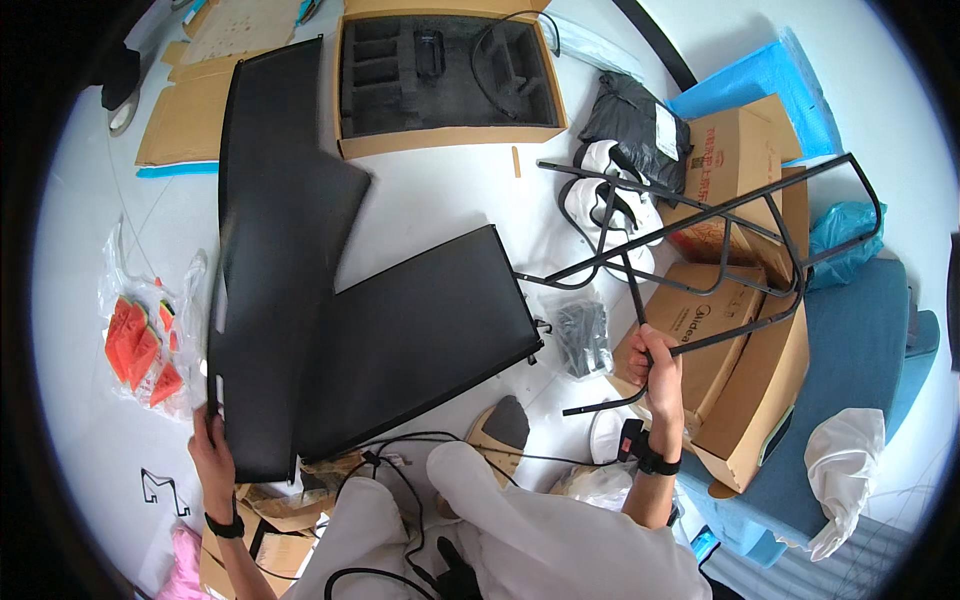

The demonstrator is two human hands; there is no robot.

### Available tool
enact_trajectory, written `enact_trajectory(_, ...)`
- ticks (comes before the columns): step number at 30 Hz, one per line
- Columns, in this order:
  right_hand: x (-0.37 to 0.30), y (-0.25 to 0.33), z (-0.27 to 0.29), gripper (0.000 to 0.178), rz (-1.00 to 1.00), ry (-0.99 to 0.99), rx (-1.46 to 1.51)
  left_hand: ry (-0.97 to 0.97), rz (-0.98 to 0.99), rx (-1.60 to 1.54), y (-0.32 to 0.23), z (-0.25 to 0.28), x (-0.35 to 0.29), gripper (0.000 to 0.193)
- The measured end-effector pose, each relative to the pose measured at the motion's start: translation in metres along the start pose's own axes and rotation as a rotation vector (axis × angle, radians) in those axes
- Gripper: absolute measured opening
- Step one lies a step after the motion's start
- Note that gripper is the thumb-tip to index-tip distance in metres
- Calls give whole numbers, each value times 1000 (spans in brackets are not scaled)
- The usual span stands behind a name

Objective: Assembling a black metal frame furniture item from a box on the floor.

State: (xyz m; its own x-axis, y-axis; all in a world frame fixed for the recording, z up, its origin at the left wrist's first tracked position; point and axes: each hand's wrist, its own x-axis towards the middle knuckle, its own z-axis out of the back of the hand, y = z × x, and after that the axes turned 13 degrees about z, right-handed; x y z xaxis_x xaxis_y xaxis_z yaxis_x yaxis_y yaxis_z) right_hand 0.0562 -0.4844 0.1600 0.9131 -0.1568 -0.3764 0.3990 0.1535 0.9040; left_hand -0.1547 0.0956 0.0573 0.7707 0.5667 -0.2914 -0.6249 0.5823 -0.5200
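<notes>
My left hand (212, 452) grips the lower left edge of a long black panel (265, 270). This panel is tilted, and part of it blurs over a second black panel (430, 340) on the floor. My right hand (656, 372) is closed round a tube of a black metal frame (640, 240) made of bent bars. The frame stretches up and right from that hand, over the shoes and boxes. Its left bar end lies close to the right edge of the second panel. Beside it sits a clear bag of grey parts (584, 336).
A foam-lined carton (450, 143) lies at the back. Cardboard boxes (715, 320), white shoes (605, 205) and a blue seat (850, 350) are on the right. Watermelon slices (133, 345) rest on a plastic bag at left. Black cables (410, 437) run across my legs.
</notes>
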Motion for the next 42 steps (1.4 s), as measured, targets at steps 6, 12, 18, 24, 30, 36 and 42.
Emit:
enact_trajectory(6,-5,1,-6,33,72,-8,-9,281,-178,113,-25,-9,-17,24)
enact_trajectory(12,-8,-13,-14,34,119,37,20,378,-470,213,-52,-44,13,39)
enact_trajectory(18,-10,-18,-22,34,55,88,16,415,-594,208,-79,-75,39,26)
enact_trajectory(24,-9,-24,-24,34,10,86,72,241,-695,320,-96,-84,58,17)
enact_trajectory(30,-6,-30,-31,35,-8,132,117,-51,-651,387,-94,-96,51,16)
enact_trajectory(36,-3,-30,-36,33,-4,129,105,-315,-571,325,-117,-106,63,21)
enact_trajectory(42,-3,-24,-44,34,28,132,62,-281,-524,277,-111,-117,69,20)
